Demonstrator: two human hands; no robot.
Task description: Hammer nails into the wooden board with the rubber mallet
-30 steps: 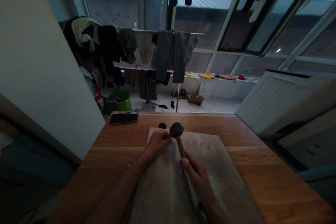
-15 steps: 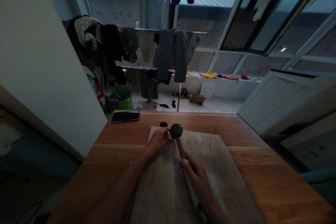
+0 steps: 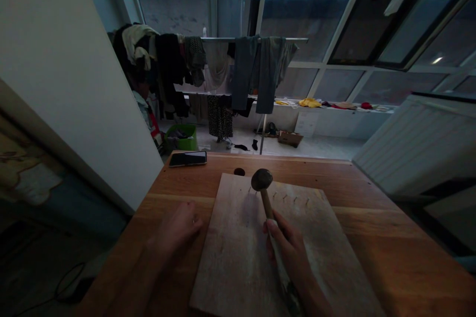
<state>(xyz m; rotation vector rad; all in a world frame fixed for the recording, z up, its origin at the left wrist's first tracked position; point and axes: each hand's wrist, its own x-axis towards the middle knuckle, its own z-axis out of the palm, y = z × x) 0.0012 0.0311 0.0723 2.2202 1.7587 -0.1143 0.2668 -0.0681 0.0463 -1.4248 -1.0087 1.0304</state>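
My right hand (image 3: 288, 242) is closed round the handle of a hammer (image 3: 262, 181), whose dark, rounded head hangs over the far part of a wooden board (image 3: 238, 252). Several nails (image 3: 285, 197) stand in a row near the board's far edge, some of them leaning. One more nail (image 3: 249, 189) stands left of the hammer head. My left hand (image 3: 176, 228) is low over the table, left of the board, fingers drawn together and slightly blurred. A small shiny nail (image 3: 194, 221) shows at its fingertips.
The board lies on a wooden table (image 3: 375, 223) with a dark round hole (image 3: 239, 172) behind the board. A phone (image 3: 188, 158) lies at the far left corner. Beyond stand a laundry rack (image 3: 260, 39) and a green basket (image 3: 188, 138). A white panel (image 3: 92, 84) rises at left.
My left hand has left the far edge of the board and come down left to the nail on the table. A nail now shows standing where it was. The hammer remains in my right hand.
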